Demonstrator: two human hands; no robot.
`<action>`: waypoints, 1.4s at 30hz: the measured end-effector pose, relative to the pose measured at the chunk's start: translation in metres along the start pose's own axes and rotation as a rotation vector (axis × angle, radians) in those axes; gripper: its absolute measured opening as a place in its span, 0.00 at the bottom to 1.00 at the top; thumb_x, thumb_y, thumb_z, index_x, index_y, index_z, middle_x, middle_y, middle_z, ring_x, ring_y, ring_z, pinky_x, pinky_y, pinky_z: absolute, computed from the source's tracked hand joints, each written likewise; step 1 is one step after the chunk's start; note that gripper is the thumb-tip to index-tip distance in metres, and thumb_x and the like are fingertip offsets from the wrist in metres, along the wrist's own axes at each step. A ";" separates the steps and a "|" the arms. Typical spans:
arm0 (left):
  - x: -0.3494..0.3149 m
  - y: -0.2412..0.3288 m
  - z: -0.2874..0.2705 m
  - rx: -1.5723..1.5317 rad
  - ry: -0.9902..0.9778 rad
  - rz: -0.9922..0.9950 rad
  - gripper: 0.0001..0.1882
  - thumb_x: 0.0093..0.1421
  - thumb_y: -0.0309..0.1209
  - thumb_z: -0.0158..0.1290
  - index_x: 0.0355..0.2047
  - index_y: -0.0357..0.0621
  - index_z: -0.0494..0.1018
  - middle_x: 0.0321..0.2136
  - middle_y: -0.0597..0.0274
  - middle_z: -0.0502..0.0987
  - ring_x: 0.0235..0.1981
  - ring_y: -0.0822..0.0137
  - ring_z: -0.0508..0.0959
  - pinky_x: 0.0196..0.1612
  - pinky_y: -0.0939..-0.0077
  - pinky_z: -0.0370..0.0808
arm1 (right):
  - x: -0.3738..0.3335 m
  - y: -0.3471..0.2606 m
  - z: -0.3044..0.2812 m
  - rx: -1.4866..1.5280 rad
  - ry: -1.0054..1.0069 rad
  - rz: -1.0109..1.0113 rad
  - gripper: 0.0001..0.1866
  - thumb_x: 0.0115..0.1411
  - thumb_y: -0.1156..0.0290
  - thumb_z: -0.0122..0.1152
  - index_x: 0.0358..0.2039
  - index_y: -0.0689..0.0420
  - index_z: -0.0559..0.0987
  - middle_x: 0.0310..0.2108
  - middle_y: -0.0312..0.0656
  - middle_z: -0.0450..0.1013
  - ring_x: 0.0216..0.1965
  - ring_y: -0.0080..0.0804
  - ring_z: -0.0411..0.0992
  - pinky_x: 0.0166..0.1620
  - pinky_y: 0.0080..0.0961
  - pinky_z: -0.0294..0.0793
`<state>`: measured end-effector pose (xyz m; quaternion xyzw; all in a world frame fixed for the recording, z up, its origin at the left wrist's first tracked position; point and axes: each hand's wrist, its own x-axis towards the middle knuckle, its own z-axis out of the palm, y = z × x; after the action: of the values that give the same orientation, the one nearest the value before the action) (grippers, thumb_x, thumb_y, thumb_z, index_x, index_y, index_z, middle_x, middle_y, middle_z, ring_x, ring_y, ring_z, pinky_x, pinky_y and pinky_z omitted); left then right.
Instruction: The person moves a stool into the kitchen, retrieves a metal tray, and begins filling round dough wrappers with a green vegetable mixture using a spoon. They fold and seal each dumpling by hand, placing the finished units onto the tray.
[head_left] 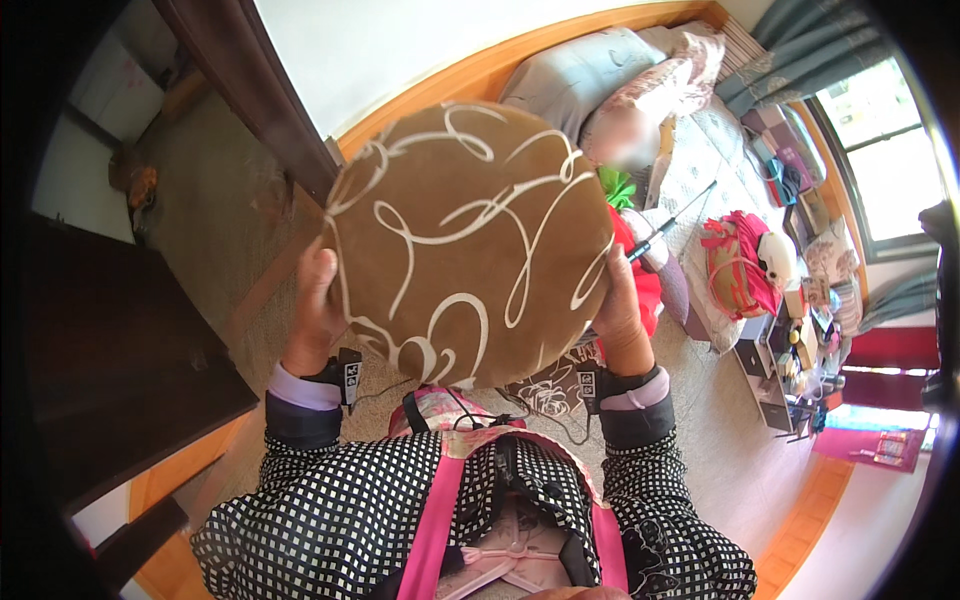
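Note:
A round brown cushion [470, 230] with looping white swirls is held up in front of my chest, its broad patterned face toward me. My left hand [318, 300] grips its left edge, thumb on the near side. At the opposite edge my right hand [620, 312] holds it the same way. The far fingers of both hands are hidden behind the cushion. Small dark devices with cables are strapped at both wrists.
A bed [700, 170] with pillows stands at the far right, beside a window. A red bag [738, 265] rests near its edge. Cluttered drawers [770, 375] stand on the right. A dark wooden cabinet [130, 330] is on the left. Patterned brown fabric [545, 390] lies below the cushion.

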<state>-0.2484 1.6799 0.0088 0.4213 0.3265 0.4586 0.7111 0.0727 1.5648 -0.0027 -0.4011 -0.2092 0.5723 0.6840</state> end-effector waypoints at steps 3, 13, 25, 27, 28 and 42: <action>-0.021 0.041 0.035 -0.024 -0.181 0.161 0.37 0.59 0.53 0.48 0.54 0.31 0.60 0.47 0.52 0.71 0.45 0.65 0.74 0.45 0.71 0.74 | -0.041 -0.041 0.018 0.077 -0.046 -0.087 0.32 0.62 0.50 0.48 0.57 0.63 0.62 0.52 0.46 0.67 0.51 0.34 0.68 0.53 0.31 0.68; -0.191 0.115 0.183 -0.071 -0.561 0.413 0.37 0.61 0.55 0.43 0.57 0.33 0.58 0.50 0.49 0.69 0.46 0.61 0.74 0.45 0.68 0.76 | -0.309 -0.130 0.018 0.215 -0.084 -0.411 0.35 0.63 0.46 0.43 0.61 0.58 0.57 0.58 0.45 0.61 0.57 0.37 0.62 0.59 0.36 0.62; -0.275 0.072 0.378 -0.030 -1.317 -0.098 0.41 0.56 0.56 0.50 0.54 0.28 0.60 0.44 0.52 0.74 0.41 0.67 0.76 0.41 0.77 0.75 | -0.607 -0.162 0.013 0.253 0.478 -0.810 0.28 0.65 0.52 0.39 0.58 0.58 0.62 0.55 0.47 0.64 0.54 0.38 0.66 0.55 0.38 0.68; -0.268 0.017 0.403 -0.068 -1.441 -0.274 0.40 0.55 0.54 0.53 0.54 0.29 0.61 0.44 0.53 0.74 0.42 0.69 0.76 0.41 0.79 0.75 | -0.627 -0.143 0.000 0.107 0.691 -0.892 0.28 0.66 0.52 0.39 0.58 0.58 0.61 0.56 0.47 0.64 0.54 0.38 0.66 0.55 0.37 0.67; -0.267 -0.013 0.417 -0.076 -1.506 -0.332 0.39 0.55 0.53 0.54 0.53 0.29 0.61 0.42 0.54 0.75 0.39 0.71 0.77 0.38 0.80 0.75 | -0.639 -0.133 -0.010 0.045 0.773 -0.922 0.28 0.66 0.52 0.38 0.59 0.59 0.61 0.56 0.47 0.64 0.55 0.38 0.65 0.55 0.37 0.67; -0.421 -0.387 0.578 0.196 -2.257 -0.795 0.29 0.57 0.48 0.51 0.51 0.38 0.66 0.34 0.66 0.75 0.30 0.77 0.75 0.25 0.82 0.73 | -0.773 0.023 -0.148 0.060 1.672 -0.989 0.26 0.64 0.56 0.47 0.56 0.61 0.64 0.54 0.42 0.66 0.53 0.32 0.66 0.54 0.30 0.66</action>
<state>0.2350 1.0295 -0.0563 0.5079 -0.3400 -0.4474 0.6529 -0.0308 0.7844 0.0253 -0.5273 0.2141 -0.2444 0.7851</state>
